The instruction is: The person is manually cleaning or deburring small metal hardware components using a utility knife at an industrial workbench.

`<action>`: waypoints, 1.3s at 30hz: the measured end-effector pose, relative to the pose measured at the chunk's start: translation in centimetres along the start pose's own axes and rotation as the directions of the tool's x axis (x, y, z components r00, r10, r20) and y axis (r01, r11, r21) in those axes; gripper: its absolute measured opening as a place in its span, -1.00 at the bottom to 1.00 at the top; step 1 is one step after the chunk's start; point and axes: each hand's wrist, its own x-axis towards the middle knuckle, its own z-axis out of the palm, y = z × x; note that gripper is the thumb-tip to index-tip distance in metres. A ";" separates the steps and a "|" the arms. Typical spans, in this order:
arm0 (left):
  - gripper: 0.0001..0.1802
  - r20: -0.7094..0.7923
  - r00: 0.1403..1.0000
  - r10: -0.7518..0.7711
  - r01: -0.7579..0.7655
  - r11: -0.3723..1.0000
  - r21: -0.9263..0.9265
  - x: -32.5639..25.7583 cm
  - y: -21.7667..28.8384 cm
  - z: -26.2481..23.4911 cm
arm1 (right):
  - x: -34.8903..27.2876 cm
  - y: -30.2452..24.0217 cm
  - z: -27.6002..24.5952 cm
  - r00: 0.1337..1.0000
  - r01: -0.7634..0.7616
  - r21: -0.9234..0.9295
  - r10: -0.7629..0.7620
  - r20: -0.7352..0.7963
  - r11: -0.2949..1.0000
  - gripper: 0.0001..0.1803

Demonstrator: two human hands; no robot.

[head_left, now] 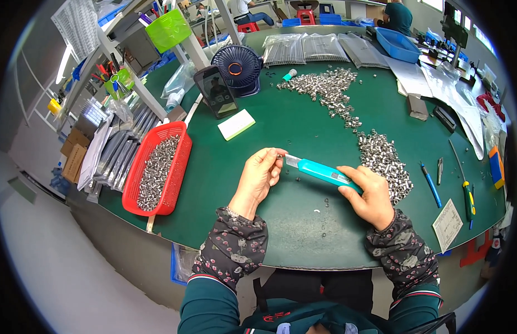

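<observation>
Your left hand (257,173) is raised over the green surface (303,133), its grip pinching a small metal piece (279,157) between thumb and fingertips. Your right hand (375,196) has its grip closed around the handle of a turquoise utility knife (325,172), which slants up toward your left. Its blade (292,161) is out and reaches right beside the metal piece; you cannot tell from here whether the two touch.

Just beyond your right hand lies a heap of small metal rings (385,164), and farther back a looser pile of metal parts (330,86) spreads across the surface. To your left stands a red basket (180,178), holding many more silvery pieces (157,173). Between the basket and the far pile, a phone (215,92) leans upright in front of a dark fan (236,65), with a pale note pad (236,124) lying near it. On your right, a blue pen-like tool (431,185), a screwdriver (469,201) with a green and yellow handle and a printed card (447,225) lie near the edge.
</observation>
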 end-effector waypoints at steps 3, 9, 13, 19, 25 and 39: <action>-0.74 0.014 1.000 -0.016 0.017 0.998 -0.059 -0.2 0.5 0.5 | -0.1 0.1 -0.1 0.999 -0.033 0.014 0.032 0.025 0.999 -0.68; -0.77 0.060 0.998 -0.008 0.013 0.996 -0.089 0.0 0.1 0.2 | -0.1 0.0 -0.1 0.997 -0.041 0.051 0.038 0.060 0.998 -0.69; -0.82 0.090 0.996 -0.011 0.018 0.997 -0.074 -0.2 0.4 0.4 | 0.0 0.0 -0.1 0.996 -0.046 0.056 0.042 0.080 0.997 -0.69; -0.82 0.060 0.998 -0.013 0.017 0.998 -0.058 -0.1 0.3 0.3 | 0.0 0.1 -0.1 0.995 -0.055 0.082 0.048 0.086 0.995 -0.69; -0.78 0.053 0.998 -0.018 0.015 0.998 0.054 -0.2 0.2 0.3 | -0.1 0.1 -0.4 0.993 -0.060 0.065 0.053 0.103 0.996 -0.66; -0.73 -0.011 1.000 -0.016 0.017 1.000 0.020 -0.2 0.4 -0.4 | 1.2 0.5 -2.6 0.899 -0.046 0.232 0.141 -0.414 0.972 -0.68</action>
